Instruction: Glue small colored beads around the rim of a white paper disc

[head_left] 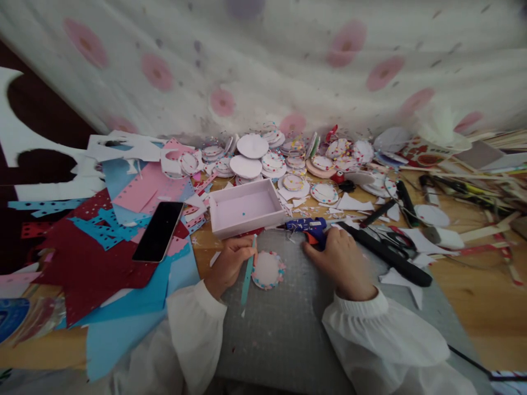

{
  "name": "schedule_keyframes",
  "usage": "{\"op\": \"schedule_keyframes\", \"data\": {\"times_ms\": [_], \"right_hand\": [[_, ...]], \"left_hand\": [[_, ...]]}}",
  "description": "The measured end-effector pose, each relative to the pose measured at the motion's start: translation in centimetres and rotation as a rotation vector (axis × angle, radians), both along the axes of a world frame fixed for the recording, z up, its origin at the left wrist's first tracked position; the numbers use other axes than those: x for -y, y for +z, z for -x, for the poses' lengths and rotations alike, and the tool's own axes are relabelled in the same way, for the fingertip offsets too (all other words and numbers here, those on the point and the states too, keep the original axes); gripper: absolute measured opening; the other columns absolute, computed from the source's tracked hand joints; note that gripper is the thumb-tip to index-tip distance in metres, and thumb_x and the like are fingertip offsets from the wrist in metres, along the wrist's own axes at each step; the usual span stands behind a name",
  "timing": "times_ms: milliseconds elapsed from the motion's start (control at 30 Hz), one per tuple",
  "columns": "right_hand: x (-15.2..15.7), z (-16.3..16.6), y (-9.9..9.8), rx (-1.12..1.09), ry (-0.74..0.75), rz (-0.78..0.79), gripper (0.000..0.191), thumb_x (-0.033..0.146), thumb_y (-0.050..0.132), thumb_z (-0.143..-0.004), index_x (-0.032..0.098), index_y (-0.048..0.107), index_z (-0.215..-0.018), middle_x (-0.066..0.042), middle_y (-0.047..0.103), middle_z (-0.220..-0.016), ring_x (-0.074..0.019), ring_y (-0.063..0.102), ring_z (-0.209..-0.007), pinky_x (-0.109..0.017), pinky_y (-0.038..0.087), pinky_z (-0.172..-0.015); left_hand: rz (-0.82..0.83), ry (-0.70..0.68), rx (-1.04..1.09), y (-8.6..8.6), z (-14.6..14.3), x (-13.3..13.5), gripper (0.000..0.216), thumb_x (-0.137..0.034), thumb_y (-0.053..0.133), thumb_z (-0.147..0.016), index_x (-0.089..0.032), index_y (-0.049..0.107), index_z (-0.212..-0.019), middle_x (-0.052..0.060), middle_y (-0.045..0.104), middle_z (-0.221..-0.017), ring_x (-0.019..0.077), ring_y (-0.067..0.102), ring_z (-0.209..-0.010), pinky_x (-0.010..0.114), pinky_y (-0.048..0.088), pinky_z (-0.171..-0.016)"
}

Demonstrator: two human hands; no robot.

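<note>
My left hand (229,264) is closed around a thin light-blue stick-like tool (248,277), held upright-slanted over the grey cutting mat (284,329). Just right of it lies a white round disc (268,270) rimmed with small coloured dots. My right hand (340,258) rests on the mat with its fingers curled around the handle of a blue glue gun (307,226), whose nozzle points left toward a shallow white box (244,207). Both arms wear white sleeves.
A black phone (158,231) lies on red, blue and pink paper sheets at the left. Several decorated discs (288,159) pile up at the back by a spotted curtain. A black tool (387,253), scissors (397,240), paper scraps and sticks crowd the right.
</note>
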State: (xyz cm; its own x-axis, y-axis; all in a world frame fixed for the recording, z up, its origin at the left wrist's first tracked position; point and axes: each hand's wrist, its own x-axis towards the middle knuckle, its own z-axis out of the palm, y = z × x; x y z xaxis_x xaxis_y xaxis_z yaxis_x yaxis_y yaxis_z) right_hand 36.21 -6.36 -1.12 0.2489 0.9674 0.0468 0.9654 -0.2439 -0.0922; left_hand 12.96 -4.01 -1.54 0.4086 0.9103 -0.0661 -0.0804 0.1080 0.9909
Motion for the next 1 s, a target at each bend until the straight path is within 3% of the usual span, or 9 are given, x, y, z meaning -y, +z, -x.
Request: {"op": "schedule_keyframes", "data": {"times_ms": [100, 267, 433, 533, 1000], "right_hand": [[-0.3, -0.1, 0.3, -0.081, -0.041, -0.013, 0.031, 0.042, 0.057, -0.077, 0.015, 0.051, -0.089, -0.016, 0.064, -0.087, -0.03, 0.063, -0.084, -0.034, 0.044, -0.068], [-0.5, -0.1, 1.5, -0.294, -0.188, -0.15, 0.041, 0.047, 0.058, -0.073, 0.019, 0.047, -0.1, -0.007, 0.063, -0.077, -0.0257, 0.062, -0.066, -0.031, 0.04, -0.055], [-0.1, 0.9, 1.9, -0.59, -0.031, -0.5, 0.042, 0.04, 0.063, -0.069, 0.022, 0.044, -0.102, -0.001, 0.058, -0.082, -0.0169, 0.056, -0.063, -0.03, 0.045, -0.06], [0.2, 1.5, 1.7, -0.638, 0.067, -0.592, 0.037, 0.033, 0.063, -0.071, 0.022, 0.043, -0.101, 0.001, 0.055, -0.081, -0.0148, 0.053, -0.063, -0.029, 0.045, -0.061], [0.5, 1.9, 1.0, -0.59, 0.128, -0.553, 0.03, 0.027, 0.059, -0.07, 0.023, 0.045, -0.096, 0.001, 0.056, -0.077, -0.0155, 0.052, -0.063, -0.03, 0.042, -0.059]], "left_hand": [[-0.015, -0.059, -0.016, -0.2, 0.2, 0.0, 0.03, -0.027, 0.055, -0.077, -0.016, 0.056, -0.049, 0.001, 0.049, -0.059, 0.0147, 0.046, -0.06, 0.029, 0.038, -0.064], [-0.031, -0.085, -0.025, -0.5, 0.3, 0.0, 0.028, -0.024, 0.056, -0.076, -0.015, 0.058, -0.05, 0.001, 0.049, -0.06, 0.0151, 0.045, -0.061, 0.029, 0.036, -0.064], [-0.01, -0.072, 0.001, -0.7, 0.3, -0.1, 0.027, -0.021, 0.056, -0.074, -0.015, 0.059, -0.048, 0.001, 0.049, -0.059, 0.0138, 0.044, -0.059, 0.027, 0.033, -0.058], [-0.005, -0.088, 0.011, -0.9, 0.4, -0.1, 0.026, -0.02, 0.056, -0.075, -0.015, 0.06, -0.05, 0.001, 0.05, -0.059, 0.0137, 0.045, -0.059, 0.026, 0.033, -0.057], [-0.003, -0.094, 0.058, -0.7, 0.3, 0.0, 0.027, -0.017, 0.054, -0.075, -0.015, 0.061, -0.049, 0.002, 0.052, -0.058, 0.0138, 0.047, -0.06, 0.027, 0.035, -0.06]]}}
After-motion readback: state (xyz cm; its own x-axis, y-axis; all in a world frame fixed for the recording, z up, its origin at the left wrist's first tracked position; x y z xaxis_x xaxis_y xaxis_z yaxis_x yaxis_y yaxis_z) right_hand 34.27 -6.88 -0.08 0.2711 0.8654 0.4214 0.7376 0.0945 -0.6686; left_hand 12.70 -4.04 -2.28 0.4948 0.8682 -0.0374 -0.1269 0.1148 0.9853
